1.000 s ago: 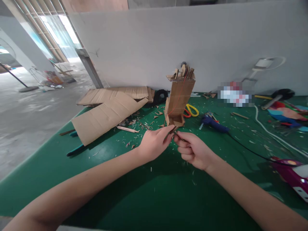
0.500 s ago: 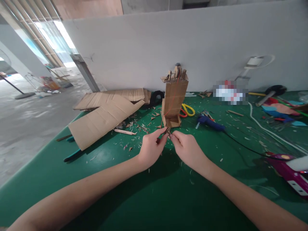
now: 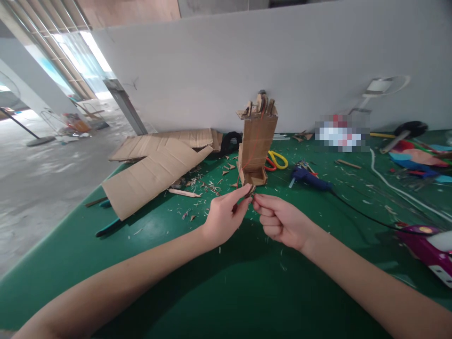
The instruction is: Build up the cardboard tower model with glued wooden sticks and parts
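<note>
Between thumb and fingers, my left hand pinches a small brown piece that looks like cardboard. My right hand is closed too, its thumb and forefinger pinching at the right side of the same piece, with the other fingers curled in. Just beyond the fingertips stands a tall cardboard tower with a small open box at its foot. Cardboard discs and uprights sit on its top, and a red string runs down its front. My fingers cover most of the small piece.
Flat cardboard sheets lie at left over teal-handled tools. A pale pen-like stick rests among scraps. Scissors lie behind the tower. To the right are a blue glue gun with its cord, a white cable and a magenta device.
My right hand has turned, so its curled fingers now show below the thumb. Both hands have shifted slightly right, with the small piece still between them.
</note>
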Demonstrator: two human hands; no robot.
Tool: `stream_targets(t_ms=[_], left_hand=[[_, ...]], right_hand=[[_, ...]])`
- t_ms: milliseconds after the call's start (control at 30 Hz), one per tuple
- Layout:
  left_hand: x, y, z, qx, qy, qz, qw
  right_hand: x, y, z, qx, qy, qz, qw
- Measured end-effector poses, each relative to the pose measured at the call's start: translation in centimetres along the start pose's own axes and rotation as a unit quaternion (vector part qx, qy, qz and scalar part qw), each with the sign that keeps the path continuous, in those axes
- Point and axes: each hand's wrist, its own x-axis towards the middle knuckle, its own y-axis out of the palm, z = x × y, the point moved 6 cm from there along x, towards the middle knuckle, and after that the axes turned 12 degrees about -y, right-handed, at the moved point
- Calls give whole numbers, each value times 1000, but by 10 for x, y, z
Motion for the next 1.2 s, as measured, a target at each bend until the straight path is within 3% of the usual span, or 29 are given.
stream_targets(t_ms=[367, 800, 967, 1200], left_hand=[[-1, -3, -12, 27, 85, -9, 996], [-1, 1, -12, 19, 73, 22, 997], [13, -3, -8, -84, -21, 110, 990], [22, 0, -13, -132, -61, 256, 956]], right_hand=[[-2, -1, -6, 55, 30, 49, 997], [-1, 0, 1, 24, 12, 95, 995], [-3, -2, 11, -18, -20, 115, 993], [-4, -3, 7, -63, -20, 146, 987]])
